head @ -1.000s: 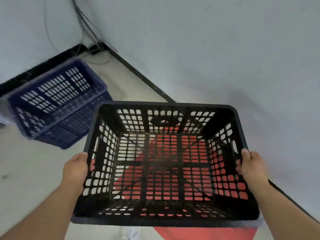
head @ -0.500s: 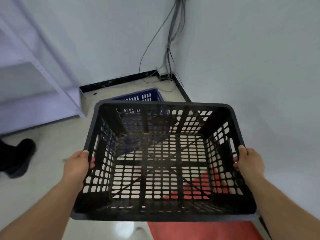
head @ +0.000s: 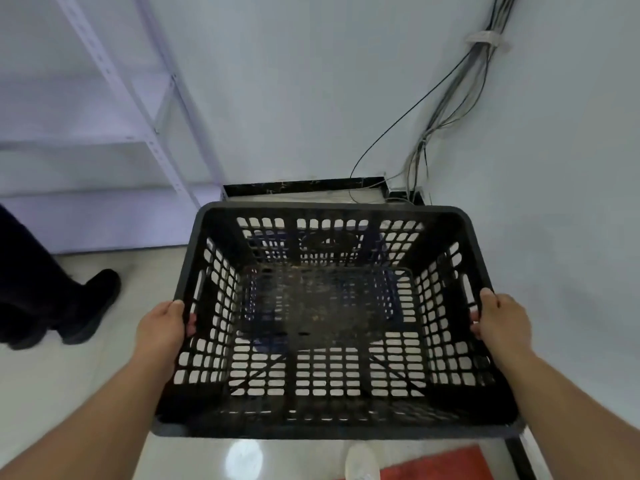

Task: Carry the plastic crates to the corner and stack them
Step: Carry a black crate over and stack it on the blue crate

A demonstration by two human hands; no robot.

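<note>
**Black crate held above the blue crate in the corner**

The person holds a black plastic crate (head: 329, 320) in the air with both hands. The left hand (head: 161, 332) grips the left rim of the crate, with the fingers curled through the handle slot in the side wall. The right hand (head: 502, 323) grips the right rim in the same way. The crate is empty and its open top faces the camera.

Through the holes of the bottom and the far wall, a blue crate (head: 382, 268) is visible on the floor (head: 114, 344) below, near the corner of the room. A bundle of cables (head: 450, 98) runs down the wall into this corner. A metal shelf rack (head: 145, 98) stands at the left wall. At the left edge a dark shoe (head: 91, 303) of another person is on the floor. A red mat (head: 446, 465) lies at the bottom edge.
</note>
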